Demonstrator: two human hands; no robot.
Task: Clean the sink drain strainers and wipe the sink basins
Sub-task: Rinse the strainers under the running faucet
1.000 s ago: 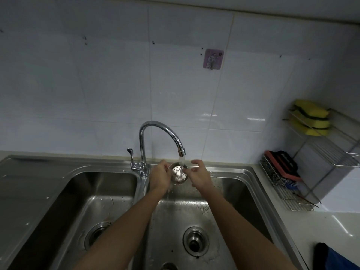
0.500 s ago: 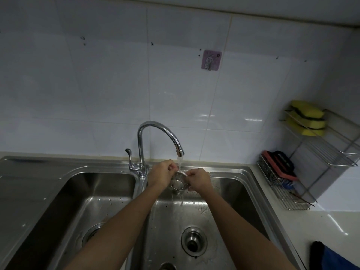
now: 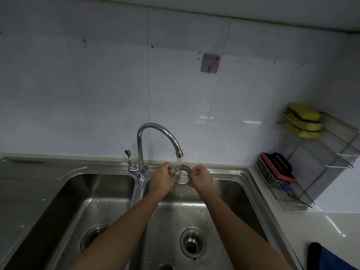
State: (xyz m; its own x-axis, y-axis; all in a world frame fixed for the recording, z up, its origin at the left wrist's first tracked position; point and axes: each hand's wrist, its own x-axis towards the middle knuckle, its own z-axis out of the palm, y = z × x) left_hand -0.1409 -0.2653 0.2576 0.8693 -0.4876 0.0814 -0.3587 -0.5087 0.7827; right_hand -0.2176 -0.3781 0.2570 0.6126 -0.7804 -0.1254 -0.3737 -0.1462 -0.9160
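Note:
A round steel drain strainer point(image 3: 182, 175) is held under the running faucet point(image 3: 155, 137) above the right basin point(image 3: 229, 203). My left hand point(image 3: 162, 179) grips its left rim and my right hand point(image 3: 201, 179) grips its right rim. Water falls from the spout into the strainer's open side, which faces up toward me. The right basin's drain point(image 3: 192, 243) sits open below, without its strainer. The left basin point(image 3: 93, 193) shows its own drain point(image 3: 93, 235), partly hidden by my left forearm.
A wire rack point(image 3: 292, 184) on the right counter holds yellow sponges point(image 3: 303, 119) on top and a red-and-black brush point(image 3: 277, 165) below. A blue and black cloth point(image 3: 329, 258) lies at the counter's near right. A pink hook point(image 3: 210, 62) is stuck on the tiled wall.
The strainer was turned in both hands under the stream: open side up, then tilted on its side, now open side up again. Both hands stayed at the spout.

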